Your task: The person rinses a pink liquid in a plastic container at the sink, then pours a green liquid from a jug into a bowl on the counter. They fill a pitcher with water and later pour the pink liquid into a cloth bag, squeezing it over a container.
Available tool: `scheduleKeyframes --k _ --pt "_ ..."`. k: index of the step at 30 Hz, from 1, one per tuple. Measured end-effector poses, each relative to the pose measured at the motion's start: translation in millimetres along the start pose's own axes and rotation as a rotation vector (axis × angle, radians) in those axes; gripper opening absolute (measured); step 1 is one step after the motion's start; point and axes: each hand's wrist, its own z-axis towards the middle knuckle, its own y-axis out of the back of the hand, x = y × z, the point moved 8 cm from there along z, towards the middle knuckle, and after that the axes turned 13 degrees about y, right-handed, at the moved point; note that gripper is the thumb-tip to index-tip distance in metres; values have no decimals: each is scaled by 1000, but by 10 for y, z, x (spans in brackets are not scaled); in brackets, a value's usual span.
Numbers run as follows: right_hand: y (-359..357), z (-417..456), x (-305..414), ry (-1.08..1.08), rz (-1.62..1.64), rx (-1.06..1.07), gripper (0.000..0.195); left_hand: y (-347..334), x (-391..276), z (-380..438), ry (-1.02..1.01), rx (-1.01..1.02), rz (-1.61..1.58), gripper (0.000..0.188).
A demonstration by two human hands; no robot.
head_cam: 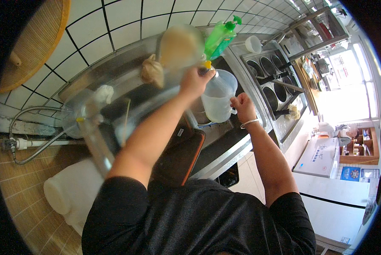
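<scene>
My right hand grips the handle of a translucent plastic jug over the stainless steel sink. The jug is tilted, with cloudy-looking contents. At its mouth, my left hand is closed around what looks like a tap nozzle; a clear stream seems to run from it into the jug. A yellow part shows just above my fingers. Behind them stands a green pump bottle. A beige cloth or bag lies on the ledge left of my left hand.
A dark orange-edged tray leans at the sink's near side. Multi-well cooker and white bowl are on the right. Left are a round wooden lid, a hose and a white plastic container. Farther back, a person stands by a chest freezer.
</scene>
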Motion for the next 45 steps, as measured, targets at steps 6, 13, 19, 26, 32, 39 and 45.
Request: scheduleKeyframes --k 6,13,19,26,32,39,45 --pt "104 24 -48 23 -111 -15 25 -61 50 53 -7 218 -144 33" --pt "313 102 -34 63 -237 -24 30 35 -111 27 -95 142 158 40" --pt "494 203 336 151 -440 75 31 89 -131 13 -146 5 323 47" --pt "634 235 559 244 -573 159 30 70 -147 -6 -116 23 331 51" --pt "504 204 683 239 -495 326 29 78 -164 -25 -105 28 331 50" --pt "284 312 253 -20 -29 129 25 46 -98 4 -107 46 263 45" --pt "297 304 103 51 -146 166 26 78 -98 -4 -136 -3 268 45"
